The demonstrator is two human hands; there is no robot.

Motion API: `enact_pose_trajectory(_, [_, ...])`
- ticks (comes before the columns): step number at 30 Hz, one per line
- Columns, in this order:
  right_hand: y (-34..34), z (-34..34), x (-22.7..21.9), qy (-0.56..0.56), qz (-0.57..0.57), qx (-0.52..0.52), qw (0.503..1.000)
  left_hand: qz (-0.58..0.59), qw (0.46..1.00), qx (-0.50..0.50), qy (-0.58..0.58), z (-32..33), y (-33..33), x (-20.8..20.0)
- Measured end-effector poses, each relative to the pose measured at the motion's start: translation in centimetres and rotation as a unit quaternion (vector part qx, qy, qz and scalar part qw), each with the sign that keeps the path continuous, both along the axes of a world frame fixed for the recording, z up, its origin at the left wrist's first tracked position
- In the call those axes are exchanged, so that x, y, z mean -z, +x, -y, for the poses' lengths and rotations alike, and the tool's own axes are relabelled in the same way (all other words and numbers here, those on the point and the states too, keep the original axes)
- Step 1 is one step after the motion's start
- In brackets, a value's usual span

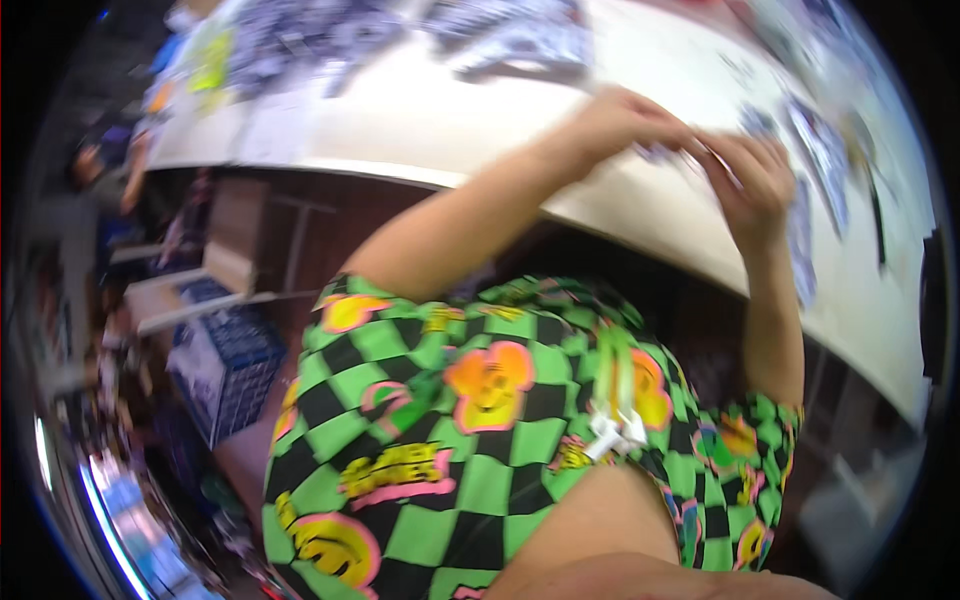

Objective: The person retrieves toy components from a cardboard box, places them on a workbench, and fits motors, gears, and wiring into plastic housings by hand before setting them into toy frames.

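Note:
Over the near part of the white table, my left hand (632, 125) and my right hand (752, 180) meet with their fingertips pinched together. Between them a small purplish piece (655, 153) shows, which looks like cloth; fingers cover most of it and motion blurs the rest. Greyish-blue cloth strips (822, 165) lie on the table to the right of my right hand. Beyond my left hand is a pile of light blue-grey cloth pieces (525, 40).
A larger heap of dark grey-purple cloth (300, 45) covers the far left of the table (400, 135), beside a yellow-green item (212, 65). At the right lies a thin black tool (879, 222). Below left stands a blue-and-white box (225, 365). Another person (112, 180) is at the left.

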State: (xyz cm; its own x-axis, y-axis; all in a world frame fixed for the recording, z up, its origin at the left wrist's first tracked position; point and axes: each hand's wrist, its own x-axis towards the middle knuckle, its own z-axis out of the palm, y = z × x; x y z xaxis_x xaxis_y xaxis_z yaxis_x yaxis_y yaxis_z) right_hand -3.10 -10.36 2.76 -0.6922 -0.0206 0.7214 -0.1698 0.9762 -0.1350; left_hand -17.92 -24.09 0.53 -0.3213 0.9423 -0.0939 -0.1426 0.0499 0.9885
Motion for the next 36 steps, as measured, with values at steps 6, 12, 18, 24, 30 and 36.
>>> enact_pose_trajectory(6, [1.1,-2.6,1.3,-0.006,0.036,0.035,0.999,-0.109,0.99,-0.07,0.052,0.3,-0.8,1.7])
enact_pose_trajectory(12, [1.8,-4.3,2.2,-0.031,0.097,0.049,0.994,-0.453,0.887,-0.079,0.049,-0.3,-1.8,5.1])
enact_pose_trajectory(18, [0.8,-3.7,3.1,-0.007,0.128,0.023,0.991,-0.586,0.801,-0.119,-0.007,-1.7,1.3,5.8])
enact_pose_trajectory(24, [0.3,-4.0,4.3,0.078,0.12,-0.005,0.99,-0.584,0.798,-0.151,-0.006,-2.1,1.9,5.3])
enact_pose_trajectory(30, [-0.1,-3.6,4.3,0.098,0.117,0.004,0.988,-0.539,0.831,-0.133,-0.027,-1.6,2.1,5.0])
enact_pose_trajectory(36, [-0.1,-4.1,3.3,0.038,0.123,0.008,0.992,-0.598,0.792,-0.121,-0.034,-1.9,1.5,5.9])
